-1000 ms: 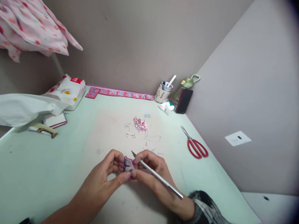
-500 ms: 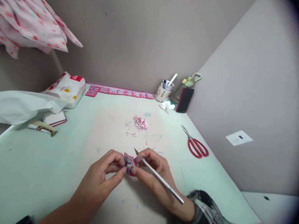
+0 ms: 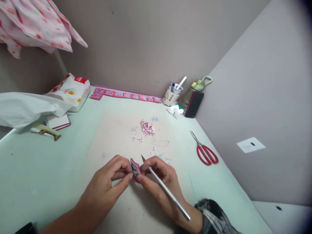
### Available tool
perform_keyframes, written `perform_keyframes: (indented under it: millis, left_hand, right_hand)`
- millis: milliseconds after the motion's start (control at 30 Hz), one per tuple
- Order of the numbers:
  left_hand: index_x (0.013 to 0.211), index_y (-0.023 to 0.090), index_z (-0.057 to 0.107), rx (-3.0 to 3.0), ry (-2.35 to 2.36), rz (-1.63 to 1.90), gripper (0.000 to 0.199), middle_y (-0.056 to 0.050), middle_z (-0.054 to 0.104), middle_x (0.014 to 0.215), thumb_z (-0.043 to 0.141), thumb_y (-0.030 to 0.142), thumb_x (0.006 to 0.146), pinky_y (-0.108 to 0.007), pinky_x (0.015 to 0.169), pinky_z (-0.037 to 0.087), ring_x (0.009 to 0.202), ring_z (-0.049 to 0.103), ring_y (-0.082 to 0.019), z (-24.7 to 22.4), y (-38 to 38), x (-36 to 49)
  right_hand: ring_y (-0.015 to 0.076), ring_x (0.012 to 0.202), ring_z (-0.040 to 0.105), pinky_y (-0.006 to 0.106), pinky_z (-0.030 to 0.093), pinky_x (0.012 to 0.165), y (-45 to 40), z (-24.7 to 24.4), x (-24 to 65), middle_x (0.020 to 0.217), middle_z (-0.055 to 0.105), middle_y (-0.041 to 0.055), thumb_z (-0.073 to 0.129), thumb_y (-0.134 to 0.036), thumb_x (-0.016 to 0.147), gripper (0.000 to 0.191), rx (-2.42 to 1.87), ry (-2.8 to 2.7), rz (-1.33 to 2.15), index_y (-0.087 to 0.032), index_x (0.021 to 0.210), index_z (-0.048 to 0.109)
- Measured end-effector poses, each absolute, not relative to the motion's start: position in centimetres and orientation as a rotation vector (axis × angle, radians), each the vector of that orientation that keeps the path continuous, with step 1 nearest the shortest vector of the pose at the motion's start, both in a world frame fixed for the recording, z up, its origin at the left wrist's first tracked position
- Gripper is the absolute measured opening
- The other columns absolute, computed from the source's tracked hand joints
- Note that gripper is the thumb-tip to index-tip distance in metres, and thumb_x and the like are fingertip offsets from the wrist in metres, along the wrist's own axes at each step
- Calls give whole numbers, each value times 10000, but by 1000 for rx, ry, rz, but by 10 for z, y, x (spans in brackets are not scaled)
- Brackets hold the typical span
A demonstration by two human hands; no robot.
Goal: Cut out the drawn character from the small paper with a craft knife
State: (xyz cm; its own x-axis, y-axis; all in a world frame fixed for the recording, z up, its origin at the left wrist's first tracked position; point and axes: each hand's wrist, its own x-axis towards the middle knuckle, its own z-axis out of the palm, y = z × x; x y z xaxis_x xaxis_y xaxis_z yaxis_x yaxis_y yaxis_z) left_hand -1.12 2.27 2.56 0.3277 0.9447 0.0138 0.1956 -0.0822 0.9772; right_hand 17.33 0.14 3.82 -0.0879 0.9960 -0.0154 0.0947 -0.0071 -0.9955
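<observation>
2 hands work over the pale green counter (image 3: 56, 175), holding 1 small pink piece (image 3: 136, 166) with a whitish face and blue marks. The piece is tilted up between them, above the beige middle of the counter. The grip of the left hand (image 3: 104, 182) pinches its left side between thumb and fingers; the grip of the right hand (image 3: 162, 180) pinches the right side and also holds 1 silver craft knife (image 3: 168, 191), blade pointing away past the fingers. Beyond the hands lies 1 heap of red and white scraps (image 3: 147, 127). Along the back edge runs 1 row of pink tiles (image 3: 131, 96), perhaps 8, though it is too far off to count surely. To the right lie 1 pair of red-handled scissors (image 3: 206, 152); farther back stand 1 jar of pens (image 3: 170, 98), 1 bottle (image 3: 185, 99) and 1 phone (image 3: 194, 104).
</observation>
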Motion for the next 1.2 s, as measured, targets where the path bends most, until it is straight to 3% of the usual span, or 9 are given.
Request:
perform_keyframes:
  millis: [267,700,1033,1200]
  left_hand:
    - [794,228,589,1437,1059,808,195,14,636,827,645,389,890,-252,732,593,740,714,-154,26,23,-13]
    - [710,228,622,1641,1137,932,177,0,648,794,574,265,877,-216,745,606,765,700,-141,27,23,-11]
    - [692,227,600,1525,1126,972,115,36,639,752,581,252,803,-146,692,595,697,724,-106,27,23,-9]
    - [693,228,600,1525,1129,978,106,42,639,747,578,250,795,-135,679,589,684,721,-98,28,24,-10]
  right_hand:
    - [135,687,580,260,461,643,1,39,174,761,656,-14,782,-216,805,134,-1225,-1375,1245,-209,836,652]
    - [129,670,571,254,446,625,-1,37,173,757,649,-18,762,-207,817,125,-1256,-1379,1209,-212,843,640]
    - [103,642,509,227,410,605,7,42,174,712,596,-43,875,-220,687,278,-1252,-1106,1458,-194,797,621]
    - [101,630,496,228,396,590,7,42,174,712,592,-41,875,-251,699,282,-1244,-1118,1444,-196,798,618]
